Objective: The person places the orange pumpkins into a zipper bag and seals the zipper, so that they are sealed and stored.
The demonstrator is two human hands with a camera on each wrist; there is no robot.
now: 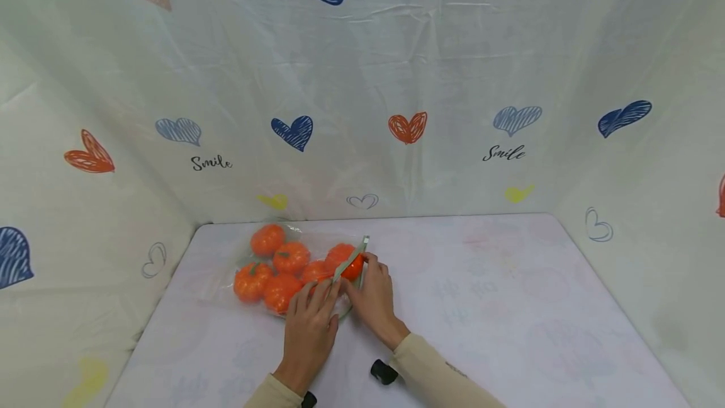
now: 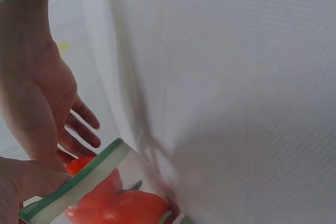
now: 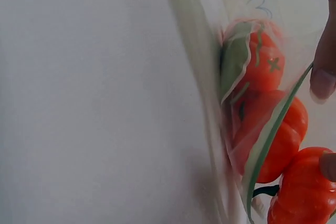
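Several orange-red ribbed pumpkins (image 1: 281, 293) with green stems lie in a clear plastic bag (image 1: 231, 264) at the table's left. A green-edged zip strip (image 1: 351, 261) runs along its mouth. My left hand (image 1: 313, 323) lies over the near part of the bag, its thumb pinching the zip strip (image 2: 73, 192) in the left wrist view. At the mouth, my right hand (image 1: 372, 294) has thumb and fingers about one brighter pumpkin (image 1: 355, 267). The right wrist view shows a fingertip on this pumpkin (image 3: 304, 187), while much of that hand lies outside the picture.
The bag rests on a white-covered table (image 1: 481, 294), near its far left corner. A white curtain (image 1: 351, 74) printed with hearts hangs behind and on both sides. A small black object (image 1: 384, 371) sits by the right sleeve (image 1: 436, 370).
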